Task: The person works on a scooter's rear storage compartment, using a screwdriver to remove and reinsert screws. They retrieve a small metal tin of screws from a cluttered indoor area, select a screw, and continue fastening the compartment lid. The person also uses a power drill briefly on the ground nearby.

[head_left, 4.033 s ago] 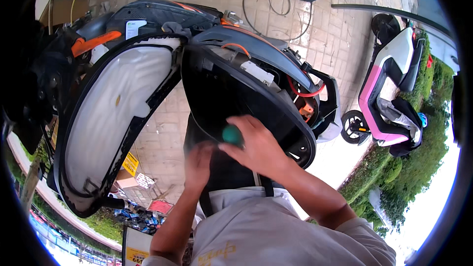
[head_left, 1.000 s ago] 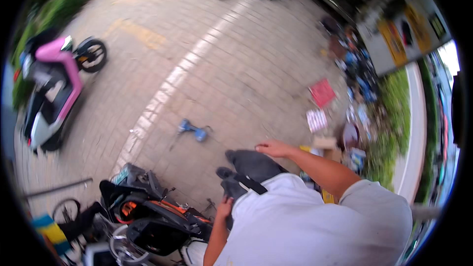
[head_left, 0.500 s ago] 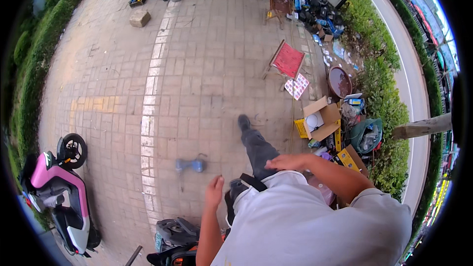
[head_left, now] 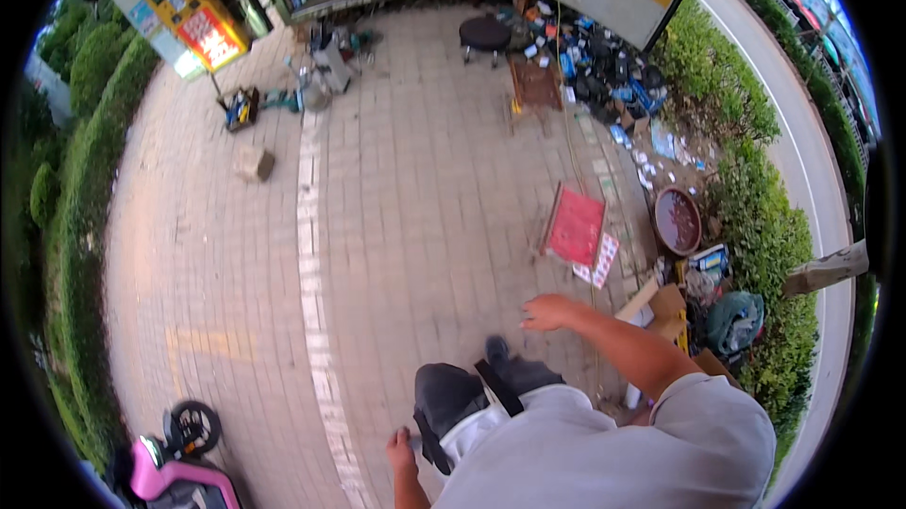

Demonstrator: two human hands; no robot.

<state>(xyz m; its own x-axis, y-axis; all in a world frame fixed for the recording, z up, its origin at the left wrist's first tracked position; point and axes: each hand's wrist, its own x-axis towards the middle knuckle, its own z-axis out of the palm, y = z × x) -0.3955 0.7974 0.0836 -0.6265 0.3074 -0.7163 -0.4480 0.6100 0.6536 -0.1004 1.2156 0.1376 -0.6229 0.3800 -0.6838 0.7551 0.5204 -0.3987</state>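
My left hand hangs low beside my left thigh with its fingers curled in; whatever is inside it, if anything, is hidden. My right hand is held out in front over the paving, slightly blurred. Its fingers are loosely bent and apart, and I see no object in it. Closest to that hand is a folding stool with a red seat, standing a little ahead and to the right. A sheet with a red pattern lies on the ground by the stool, partly covered by it. Neither hand touches anything.
Cardboard boxes, a round brown basin and a green bag line the right. Beyond are a litter heap, a brown folding stool and a round black stool. Leftward are a stone block and a pink scooter.
The view has moved forward, and the stall front now shows at the top. My right hand has swung forward, away from my body; my left hand is lower. My legs have changed position.
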